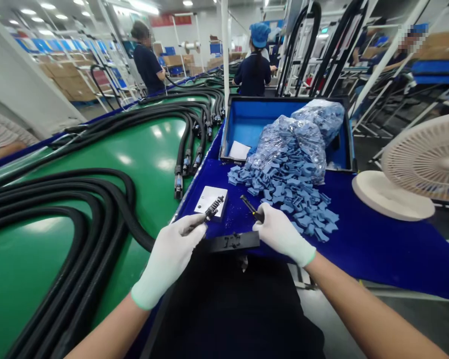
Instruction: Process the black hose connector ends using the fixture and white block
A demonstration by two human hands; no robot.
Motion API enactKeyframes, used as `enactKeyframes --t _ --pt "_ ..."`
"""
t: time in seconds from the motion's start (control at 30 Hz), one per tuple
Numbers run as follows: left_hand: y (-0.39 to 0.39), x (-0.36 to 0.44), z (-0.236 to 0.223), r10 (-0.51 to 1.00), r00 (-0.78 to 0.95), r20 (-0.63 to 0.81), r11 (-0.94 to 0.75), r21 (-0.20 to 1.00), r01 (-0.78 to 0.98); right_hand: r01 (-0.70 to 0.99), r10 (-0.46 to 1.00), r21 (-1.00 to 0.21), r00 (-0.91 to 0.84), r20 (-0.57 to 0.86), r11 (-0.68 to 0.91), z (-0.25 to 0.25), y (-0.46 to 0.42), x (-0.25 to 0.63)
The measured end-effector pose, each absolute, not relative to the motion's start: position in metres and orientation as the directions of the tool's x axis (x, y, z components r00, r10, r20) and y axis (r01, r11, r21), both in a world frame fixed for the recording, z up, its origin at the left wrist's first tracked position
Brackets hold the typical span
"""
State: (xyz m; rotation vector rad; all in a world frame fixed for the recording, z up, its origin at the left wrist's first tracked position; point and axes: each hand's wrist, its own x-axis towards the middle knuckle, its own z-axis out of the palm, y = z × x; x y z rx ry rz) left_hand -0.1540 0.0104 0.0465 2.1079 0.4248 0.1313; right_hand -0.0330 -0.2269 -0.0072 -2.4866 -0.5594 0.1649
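My left hand (179, 252), in a white glove, is closed round the end of a thick black braided cable (136, 224). A black ribbed connector (214, 207) sticks out past its fingertips, over a white block (208, 198). In my gloved right hand (279, 229) is a slim black tool with yellow marks (252, 208), its tip pointing up and left; its exact kind is unclear. Between the hands, at the table's near edge, lies a black bar-shaped fixture (230, 242). A pile of blue plastic clips (297, 199) spreads beyond my right hand.
Several black cables (86, 214) lie along the green conveyor (145, 149) to the left. A blue bin (243, 119) holding plastic bags (295, 139) of clips stands on the blue table (377, 239). A fan (428, 157) is at right. Other people work farther back.
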Motion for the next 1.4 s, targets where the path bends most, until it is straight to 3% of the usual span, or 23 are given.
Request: enactKeyframes --t 0.13,0.23,0.3,0.53,0.7,0.87,1.3,1.4 --pt "0.014 -0.152 0.056 0.338 0.940 -0.050 -0.477 0.852 0.217 0.437 0.598 -0.781 0.795 0.103 -0.447 0.009 -0.227 -0.040" --pt "0.016 -0.148 0.062 0.341 0.940 -0.009 -0.478 0.859 0.182 0.517 0.732 -0.830 0.646 0.216 -0.211 0.021 -0.218 -0.053" --pt "0.015 -0.145 0.065 0.346 0.938 0.028 -0.493 0.856 0.156 0.547 0.767 -0.823 0.590 0.250 -0.153 0.026 -0.211 -0.060" --pt "0.007 -0.138 0.057 0.348 0.918 0.188 -0.617 0.784 0.074 0.682 0.789 -0.716 0.517 0.332 -0.146 0.029 -0.200 -0.062" --pt "0.005 -0.138 0.054 0.323 0.909 0.263 -0.679 0.733 0.029 0.693 0.802 -0.698 0.515 0.302 -0.182 0.030 -0.201 -0.062" --pt "0.003 -0.139 0.058 0.305 0.914 0.267 -0.683 0.730 0.015 0.688 0.787 -0.689 0.547 0.286 -0.228 0.025 -0.200 -0.062" --pt "0.001 -0.141 0.058 0.277 0.933 0.228 -0.673 0.740 0.019 0.605 0.775 -0.796 0.503 0.382 0.000 0.018 -0.198 -0.058" --pt "0.001 -0.143 0.060 0.273 0.941 0.200 -0.671 0.740 0.037 0.581 0.757 -0.814 0.538 0.371 -0.015 0.013 -0.199 -0.057"
